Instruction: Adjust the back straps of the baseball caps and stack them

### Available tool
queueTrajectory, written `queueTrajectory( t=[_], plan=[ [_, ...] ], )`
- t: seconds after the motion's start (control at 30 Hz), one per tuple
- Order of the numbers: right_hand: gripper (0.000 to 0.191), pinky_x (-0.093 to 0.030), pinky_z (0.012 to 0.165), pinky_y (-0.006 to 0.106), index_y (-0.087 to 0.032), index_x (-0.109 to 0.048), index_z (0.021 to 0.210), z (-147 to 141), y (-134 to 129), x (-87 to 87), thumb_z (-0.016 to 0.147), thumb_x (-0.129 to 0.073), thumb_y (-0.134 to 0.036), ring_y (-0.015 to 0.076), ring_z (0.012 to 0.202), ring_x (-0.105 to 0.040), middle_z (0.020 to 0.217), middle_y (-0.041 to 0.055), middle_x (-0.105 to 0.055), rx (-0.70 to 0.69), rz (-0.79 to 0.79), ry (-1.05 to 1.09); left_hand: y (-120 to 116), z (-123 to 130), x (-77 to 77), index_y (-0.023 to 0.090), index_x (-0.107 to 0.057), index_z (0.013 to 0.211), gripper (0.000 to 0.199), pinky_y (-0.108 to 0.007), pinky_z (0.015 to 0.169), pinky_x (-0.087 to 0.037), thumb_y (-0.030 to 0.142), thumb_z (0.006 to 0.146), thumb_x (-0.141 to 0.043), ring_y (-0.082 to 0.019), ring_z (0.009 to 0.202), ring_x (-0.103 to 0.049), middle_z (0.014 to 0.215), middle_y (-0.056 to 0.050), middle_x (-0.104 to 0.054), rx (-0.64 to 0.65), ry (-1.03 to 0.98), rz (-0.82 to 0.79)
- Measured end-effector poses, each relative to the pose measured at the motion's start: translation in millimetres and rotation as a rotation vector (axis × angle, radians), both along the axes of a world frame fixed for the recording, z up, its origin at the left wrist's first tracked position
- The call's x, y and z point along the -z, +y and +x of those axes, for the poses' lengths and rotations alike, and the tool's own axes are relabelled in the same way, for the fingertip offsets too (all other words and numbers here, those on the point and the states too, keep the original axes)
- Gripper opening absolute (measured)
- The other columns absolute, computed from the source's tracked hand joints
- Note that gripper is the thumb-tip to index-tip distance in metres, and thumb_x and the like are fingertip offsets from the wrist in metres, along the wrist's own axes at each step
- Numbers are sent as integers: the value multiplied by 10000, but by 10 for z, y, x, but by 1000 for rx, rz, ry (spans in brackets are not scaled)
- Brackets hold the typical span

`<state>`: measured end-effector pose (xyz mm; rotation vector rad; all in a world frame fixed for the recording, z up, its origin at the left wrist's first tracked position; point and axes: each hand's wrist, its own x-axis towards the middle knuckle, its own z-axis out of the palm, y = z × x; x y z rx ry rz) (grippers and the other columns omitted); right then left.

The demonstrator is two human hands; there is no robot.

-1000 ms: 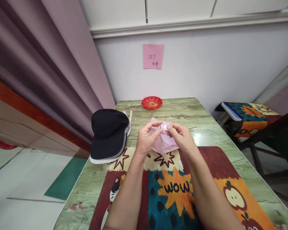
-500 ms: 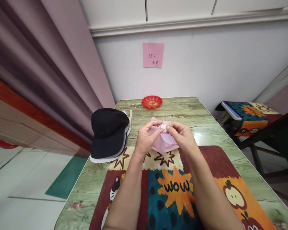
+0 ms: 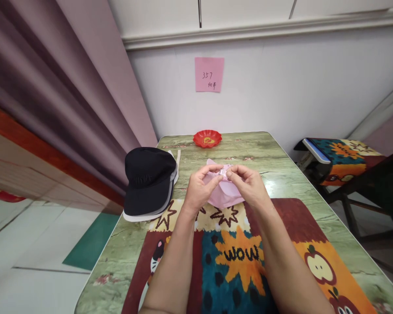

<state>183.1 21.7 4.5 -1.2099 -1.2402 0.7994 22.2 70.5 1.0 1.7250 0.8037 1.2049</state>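
A pink cap point(image 3: 225, 195) rests at the far edge of the patterned mat, partly hidden under my hands. My left hand point(image 3: 200, 185) is closed in a pinch on a small metal buckle point(image 3: 222, 172) at the cap's strap. Just to the right of the buckle, my right hand point(image 3: 249, 183) pinches the pink strap between thumb and forefinger. To the left lies a stack of caps, with a black cap point(image 3: 149, 179) on top and paler brims showing below it.
A red scalloped dish point(image 3: 207, 138) stands at the back of the green marbled table point(image 3: 183, 141). The colourful mat point(image 3: 236, 270) lies beneath my forearms. A pink paper note point(image 3: 209, 74) is stuck on the wall. Beyond the right edge are a chair and another patterned mat point(image 3: 343, 152).
Almost nothing differs. Both hands keep their pinch at the buckle and strap, with only a slight shift of the fingers.
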Motion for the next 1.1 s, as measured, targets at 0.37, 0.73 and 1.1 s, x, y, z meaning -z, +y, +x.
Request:
queueTrajectory(
  t=[0.37, 0.73, 1.1],
  plan=[
    [180, -477, 701, 298, -210, -728, 862, -34, 11, 49, 844, -700, -387, 179, 751, -632, 827, 30, -724, 24, -1, 34, 3, 7, 13, 192, -759, 1039, 243, -342, 940, -511, 269, 808, -762, -219, 985, -689, 1025, -62, -770, -5, -21, 4],
    [179, -473, 716, 306, -215, -707, 833, -13, -5, -1, 856, -683, -391, 183, 763, -637, 822, 22, -718, 17, 21, -40, -18, 14, -6, 203, -769, 1047, 232, -365, 960, -513, 278, 828, -751, -228, 1006, -697, 1052, -63, -774, 18, -6, 5],
    [206, -480, 732, 309, -212, -713, 840, -23, 8, 53, 869, -680, -413, 188, 773, -640, 835, 34, -729, 32, 0, -21, -18, 1, -21, 214, -775, 1004, 194, -365, 946, -513, 257, 816, -756, -220, 965, -690, 1000, -50, -771, -52, 68, 95]
  ],
)
